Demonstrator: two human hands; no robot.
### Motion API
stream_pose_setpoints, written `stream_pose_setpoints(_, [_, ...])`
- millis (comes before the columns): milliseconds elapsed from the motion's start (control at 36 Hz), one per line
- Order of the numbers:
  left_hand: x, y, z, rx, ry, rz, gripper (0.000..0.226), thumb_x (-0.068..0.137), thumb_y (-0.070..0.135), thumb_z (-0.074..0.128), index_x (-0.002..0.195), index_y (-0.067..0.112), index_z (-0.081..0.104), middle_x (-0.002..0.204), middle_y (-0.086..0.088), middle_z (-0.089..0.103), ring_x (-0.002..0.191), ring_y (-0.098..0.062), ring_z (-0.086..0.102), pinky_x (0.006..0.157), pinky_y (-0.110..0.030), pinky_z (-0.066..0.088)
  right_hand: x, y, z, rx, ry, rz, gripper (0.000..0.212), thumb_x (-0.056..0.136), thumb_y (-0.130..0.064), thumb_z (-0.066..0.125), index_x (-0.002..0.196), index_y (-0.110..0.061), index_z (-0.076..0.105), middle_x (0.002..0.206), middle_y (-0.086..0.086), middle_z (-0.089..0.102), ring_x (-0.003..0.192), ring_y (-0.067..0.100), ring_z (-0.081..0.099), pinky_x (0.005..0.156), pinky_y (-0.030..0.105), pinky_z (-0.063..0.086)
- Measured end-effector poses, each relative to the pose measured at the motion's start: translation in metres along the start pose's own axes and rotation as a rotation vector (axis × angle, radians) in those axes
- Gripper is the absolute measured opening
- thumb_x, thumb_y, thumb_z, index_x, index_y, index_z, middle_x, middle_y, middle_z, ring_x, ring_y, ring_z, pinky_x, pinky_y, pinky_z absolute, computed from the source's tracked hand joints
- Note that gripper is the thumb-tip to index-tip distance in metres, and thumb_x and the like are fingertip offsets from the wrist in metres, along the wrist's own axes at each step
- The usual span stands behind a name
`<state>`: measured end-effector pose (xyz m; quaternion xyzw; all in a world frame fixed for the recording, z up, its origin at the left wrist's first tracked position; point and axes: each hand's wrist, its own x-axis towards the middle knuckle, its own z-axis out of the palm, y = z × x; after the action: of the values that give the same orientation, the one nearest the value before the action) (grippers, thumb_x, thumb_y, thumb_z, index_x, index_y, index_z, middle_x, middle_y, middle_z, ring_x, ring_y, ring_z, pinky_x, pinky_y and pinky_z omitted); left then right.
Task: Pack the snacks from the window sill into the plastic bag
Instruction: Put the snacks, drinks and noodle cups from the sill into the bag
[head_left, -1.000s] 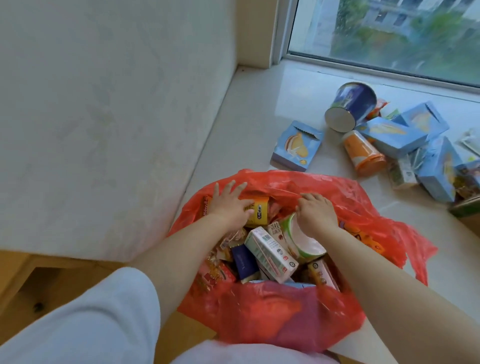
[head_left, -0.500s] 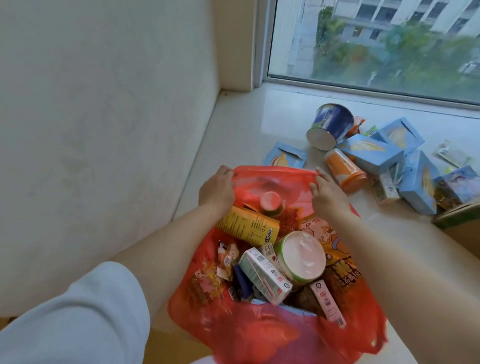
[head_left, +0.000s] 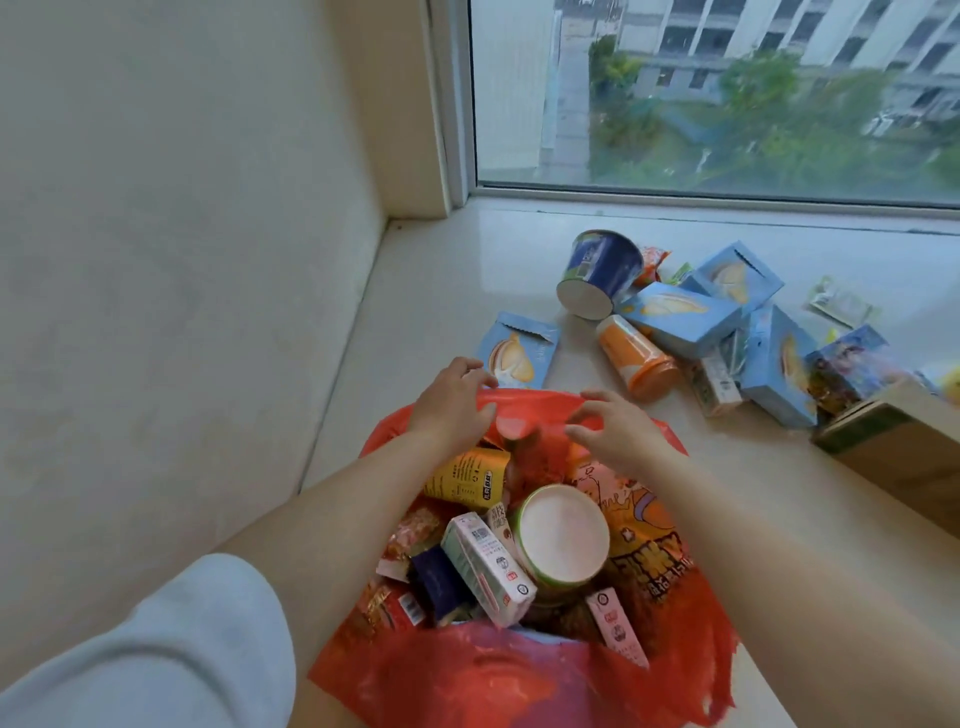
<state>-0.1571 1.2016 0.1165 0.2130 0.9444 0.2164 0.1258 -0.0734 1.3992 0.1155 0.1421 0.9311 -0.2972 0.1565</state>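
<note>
The red plastic bag (head_left: 519, 680) stands open at the near edge of the window sill (head_left: 441, 306). It holds a yellow can (head_left: 467, 480), a white-lidded cup (head_left: 563, 535), a white carton (head_left: 488, 566) and an orange crisp packet (head_left: 644, 551). My left hand (head_left: 452, 405) pinches the bag's far rim. My right hand (head_left: 613, 431) hovers at the same rim with thumb and fingers apart. Just beyond lie a blue box (head_left: 519, 353), an orange cup (head_left: 636, 358) and a blue tub (head_left: 597, 275) on its side.
More blue boxes (head_left: 680, 317) and small packets (head_left: 841, 304) are piled on the right of the sill. A cardboard box (head_left: 893, 452) sits at the right edge. A wall (head_left: 182, 260) closes the left side, and the window (head_left: 727, 104) runs behind.
Both hands rose from among the snacks in the bag to its far rim and pulled it wider. The right hand's grip has since loosened. The camera tilted up toward the window.
</note>
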Motion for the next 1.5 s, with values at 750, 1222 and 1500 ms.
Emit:
stream_pose_setpoints(750, [0.093, 0.244, 0.112, 0.178, -0.103, 0.065, 0.066, 0.089, 0.031, 0.055, 0.148, 0.024, 0.025, 0.150, -0.003, 0.032, 0.137, -0.024, 0.029, 0.109, -0.041, 0.031, -0.003, 0.232, -0.119, -0.178, 0.068, 0.159, 0.049, 0.091, -0.027, 0.049, 0.138, -0.016, 0.040, 0.140, 0.004, 0.037, 0.129, 0.023, 0.035, 0.101, 0.039, 0.038])
stream_pose_setpoints(1222, [0.199, 0.252, 0.185, 0.235, -0.209, 0.032, 0.072, 0.088, 0.016, 0.055, 0.149, 0.023, 0.018, 0.153, -0.007, 0.019, 0.139, -0.026, 0.022, 0.111, -0.036, 0.025, 0.077, 0.282, -0.091, -0.282, 0.180, 0.210, 0.090, 0.080, -0.042, 0.066, 0.146, -0.041, 0.006, 0.156, 0.003, -0.004, 0.142, 0.033, 0.007, 0.103, 0.049, 0.036])
stream_pose_setpoints(1500, [0.227, 0.255, 0.210, 0.605, -0.249, 0.170, 0.069, 0.092, 0.022, 0.051, 0.145, 0.045, 0.013, 0.156, -0.011, -0.003, 0.138, -0.046, 0.011, 0.101, -0.058, 0.035, 0.101, 0.287, -0.078, -0.387, 0.281, 0.157, 0.060, 0.074, -0.022, 0.074, 0.114, -0.029, 0.031, 0.145, 0.022, 0.037, 0.117, 0.056, 0.045, 0.066, 0.052, 0.053])
